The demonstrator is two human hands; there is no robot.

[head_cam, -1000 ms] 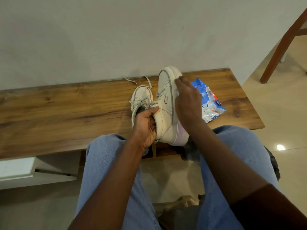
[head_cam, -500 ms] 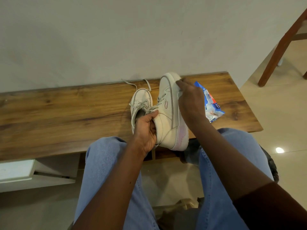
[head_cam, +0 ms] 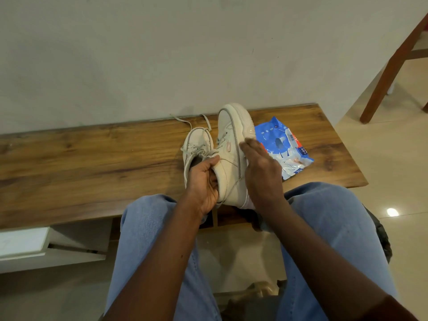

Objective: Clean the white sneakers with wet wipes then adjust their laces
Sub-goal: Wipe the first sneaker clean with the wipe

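Above the knees in blue jeans point(head_cam: 148, 228), the left hand point(head_cam: 203, 181) is clamped on the heel opening of one sneaker point(head_cam: 231, 147), thumb on the outside and fingers curled inside. The right hand point(head_cam: 261, 172) lies against the sole side with its fingers fairly straight, pressing rather than gripping. Whether a wipe is under the palm cannot be told, as the hand hides it.

The step looks like wiping the sole edge. To do it well, the left hand should brace the heel firmly so the shoe does not twist. The right hand should rub in long strokes from heel to toe along the rubber wall, with the wipe turned to a fresh face as it greys. The groove where the rubber meets the upper probably needs a fingertip's pressure.

The held sneaker is off-white, tipped on its side with the toe pointing away and up. It has a grey seam line along its upper and a thick pale sole. Its heel hangs just past the near edge of the wooden surface point(head_cam: 92, 163).

The second sneaker point(head_cam: 196, 142) stands upright on the surface just to the left, touching the first. Its loose laces point(head_cam: 185, 119) trail toward the wall. A blue pack of wipes point(head_cam: 284, 147) lies on the surface just right of the hands.
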